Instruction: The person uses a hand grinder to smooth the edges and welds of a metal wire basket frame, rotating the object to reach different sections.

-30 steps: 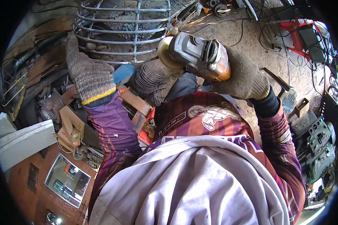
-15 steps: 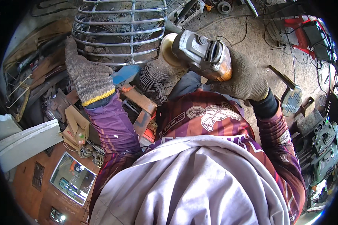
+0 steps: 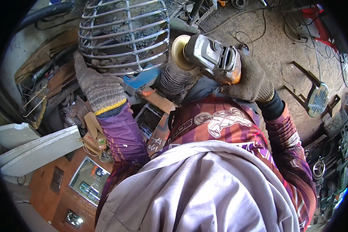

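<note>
My left hand [image 3: 100,87], in a grey-brown knit glove with a yellow cuff, is closed on the lower left edge of a rounded cage of welded metal bars [image 3: 132,38]. Some of its fingers show through the bars. In my right hand [image 3: 255,81], gloved too, is an angle grinder [image 3: 212,54] with a grey head and an orange body. The grinder's pale round disc [image 3: 180,52] faces the cage's right side, with a small gap between them. My palm hides the rear of the grinder.
Below the cage lie a coil of wire [image 3: 174,80] and a blue box [image 3: 145,80]. White boards [image 3: 46,149], a cardboard box [image 3: 96,136] and scrap metal crowd the left. Cables cross the floor at right, near a slotted grey metal piece [image 3: 318,100] and a red frame [image 3: 316,23].
The view has shifted, moving the surroundings mostly rightward in the picture. The cage looks slightly more tilted. Both hands keep their holds, and the grinder stays beside the cage.
</note>
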Motion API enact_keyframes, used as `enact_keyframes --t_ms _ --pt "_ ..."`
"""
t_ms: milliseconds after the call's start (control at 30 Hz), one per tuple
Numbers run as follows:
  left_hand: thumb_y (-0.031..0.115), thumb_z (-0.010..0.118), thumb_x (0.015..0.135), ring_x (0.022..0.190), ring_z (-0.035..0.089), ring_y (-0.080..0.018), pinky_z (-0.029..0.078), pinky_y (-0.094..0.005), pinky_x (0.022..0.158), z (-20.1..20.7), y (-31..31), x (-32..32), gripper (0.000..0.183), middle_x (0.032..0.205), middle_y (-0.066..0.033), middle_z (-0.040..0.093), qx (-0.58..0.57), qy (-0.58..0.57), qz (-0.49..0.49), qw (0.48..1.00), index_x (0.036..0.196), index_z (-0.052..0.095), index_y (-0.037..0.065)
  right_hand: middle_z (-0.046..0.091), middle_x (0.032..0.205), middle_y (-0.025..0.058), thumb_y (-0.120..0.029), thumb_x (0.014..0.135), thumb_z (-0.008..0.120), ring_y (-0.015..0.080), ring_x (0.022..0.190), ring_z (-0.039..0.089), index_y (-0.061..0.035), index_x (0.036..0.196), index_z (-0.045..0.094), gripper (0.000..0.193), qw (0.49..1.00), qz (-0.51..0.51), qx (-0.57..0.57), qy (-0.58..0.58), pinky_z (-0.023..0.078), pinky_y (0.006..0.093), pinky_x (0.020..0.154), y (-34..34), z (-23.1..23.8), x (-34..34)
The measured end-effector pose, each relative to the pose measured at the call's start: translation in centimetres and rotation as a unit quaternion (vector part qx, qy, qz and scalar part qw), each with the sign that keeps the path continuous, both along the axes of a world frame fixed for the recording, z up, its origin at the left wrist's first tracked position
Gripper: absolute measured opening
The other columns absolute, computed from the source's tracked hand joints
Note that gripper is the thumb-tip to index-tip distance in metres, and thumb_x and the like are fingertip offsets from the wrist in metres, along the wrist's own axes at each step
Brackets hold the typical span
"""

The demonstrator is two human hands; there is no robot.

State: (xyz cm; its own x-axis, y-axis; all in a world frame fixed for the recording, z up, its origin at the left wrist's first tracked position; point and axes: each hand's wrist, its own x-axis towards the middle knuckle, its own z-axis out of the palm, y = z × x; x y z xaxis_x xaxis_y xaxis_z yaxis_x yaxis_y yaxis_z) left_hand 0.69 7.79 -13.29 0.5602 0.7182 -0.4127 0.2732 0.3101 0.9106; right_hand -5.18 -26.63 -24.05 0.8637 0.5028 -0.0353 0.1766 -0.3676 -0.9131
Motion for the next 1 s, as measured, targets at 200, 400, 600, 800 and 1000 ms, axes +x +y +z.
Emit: enact_keyframes --t_ms 200,400,600,800,1000 --pt "0.049 0.047 0.1 0.105 0.068 -0.0318 0.059 -0.0561 0.083 0.3 -0.6 0.6 0.045 0.124 -0.0104 0.067 0.023 0.081 0.03 0.996 0.125 0.063 0.015 0.067 0.116 0.0215 -0.033 0.064 0.088 0.0382 0.107 0.066 -0.0008 0.134 0.053 0.085 0.997 -0.034 0.04 0.05 0.052 0.0414 0.093 0.1 -0.5 -0.4" --pt "0.049 0.049 0.1 0.109 0.066 -0.0343 0.057 -0.0565 0.087 0.0 1.2 -0.2 0.049 0.133 -0.0108 0.061 0.006 0.034 -0.03 0.999 0.134 0.056 0.016 0.067 0.116 0.02 -0.03 0.064 0.088 0.0373 0.106 0.066 -0.0024 0.134 0.054 0.083 0.997 -0.054 0.039 0.026 0.052 0.0409 0.094 0.9 0.5 -0.6" --pt "0.045 0.046 0.102 0.106 0.068 -0.0313 0.059 -0.0519 0.086 0.9 4.1 0.4 0.045 0.128 -0.0109 0.065 0.076 0.08 -0.03 0.993 0.13 0.06 0.012 0.066 0.12 0.0186 -0.03 0.064 0.089 0.0349 0.111 0.064 -0.0034 0.136 0.053 0.085 0.995 -0.057 0.057 0.051 0.051 0.0405 0.097 1.7 -0.8 -0.7" --pt "0.062 0.049 0.096 0.107 0.067 -0.0322 0.059 -0.0521 0.086 0.8 1.7 0.9 0.06 0.128 -0.0121 0.065 0.119 0.087 -0.072 0.986 0.132 0.059 0.015 0.062 0.125 0.019 -0.032 0.064 0.089 0.035 0.113 0.063 -0.0031 0.137 0.052 0.088 0.992 -0.013 0.08 0.1 0.05 0.041 0.099 2.6 -1.5 -0.3" --pt "0.058 0.057 0.094 0.121 0.059 -0.0329 0.055 -0.0525 0.096 0.6 1.5 0.0 0.061 0.141 -0.01 0.056 0.028 0.048 -0.091 0.994 0.138 0.055 0.016 0.062 0.122 0.0202 -0.035 0.066 0.087 0.038 0.11 0.063 -0.002 0.135 0.052 0.084 0.99 -0.04 0.071 0.115 0.051 0.0429 0.094 3.2 -1.8 -1.6"
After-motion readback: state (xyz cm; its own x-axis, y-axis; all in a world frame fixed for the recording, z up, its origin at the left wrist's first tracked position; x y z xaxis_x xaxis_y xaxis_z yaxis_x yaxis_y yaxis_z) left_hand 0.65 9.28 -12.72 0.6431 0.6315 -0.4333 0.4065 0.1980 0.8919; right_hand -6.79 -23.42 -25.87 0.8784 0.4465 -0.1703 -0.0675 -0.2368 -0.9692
